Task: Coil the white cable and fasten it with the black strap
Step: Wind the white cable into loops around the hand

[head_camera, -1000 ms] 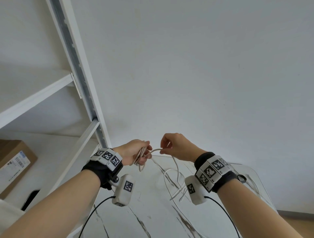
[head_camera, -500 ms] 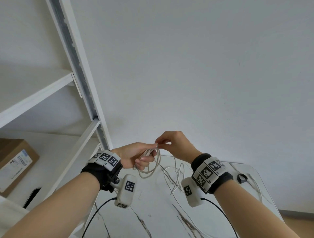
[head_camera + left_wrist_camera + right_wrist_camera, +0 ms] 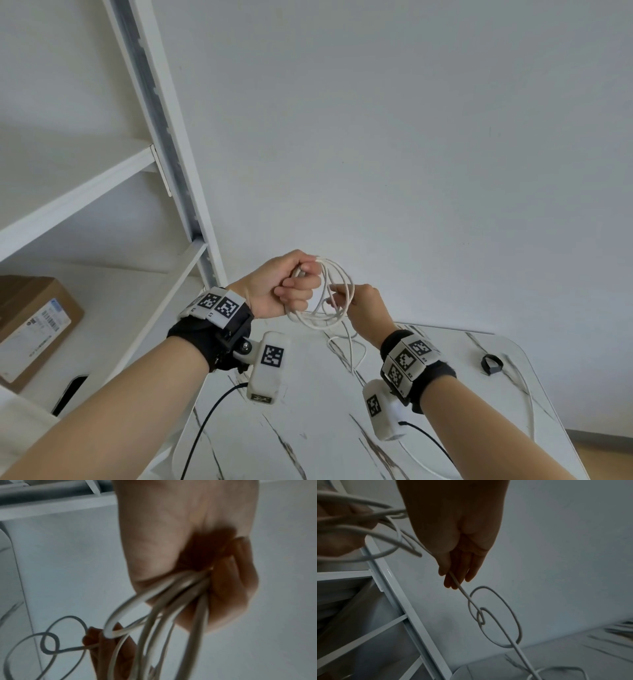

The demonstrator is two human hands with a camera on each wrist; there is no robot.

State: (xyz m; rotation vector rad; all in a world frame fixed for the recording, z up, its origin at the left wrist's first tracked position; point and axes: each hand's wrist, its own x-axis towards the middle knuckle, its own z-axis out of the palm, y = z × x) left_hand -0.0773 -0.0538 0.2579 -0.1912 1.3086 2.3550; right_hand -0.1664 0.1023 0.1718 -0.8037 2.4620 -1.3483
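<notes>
White wall (image 3: pixel 411 137) fills most of my view, with a white shelving rack (image 3: pixel 164 137) at my left carrying a cardboard box (image 3: pixel 30 322) on a lower shelf. Below my arms sits the marble-patterned table (image 3: pixel 325 428), white with dark veins. Over it I hold the white cable (image 3: pixel 329 298) in the air: my left hand (image 3: pixel 284 287) is fisted round a bundle of several loops, which hang from my curled fingers. My right hand (image 3: pixel 363 308), just beside the coil, pinches 1 loose strand between thumb and fingertips (image 3: pixel 453 580); from there the free length drops in a curl to the tabletop and trails along the table's right side. The black strap (image 3: pixel 491 364) lies on the table near its far right corner, well apart from both hands.
</notes>
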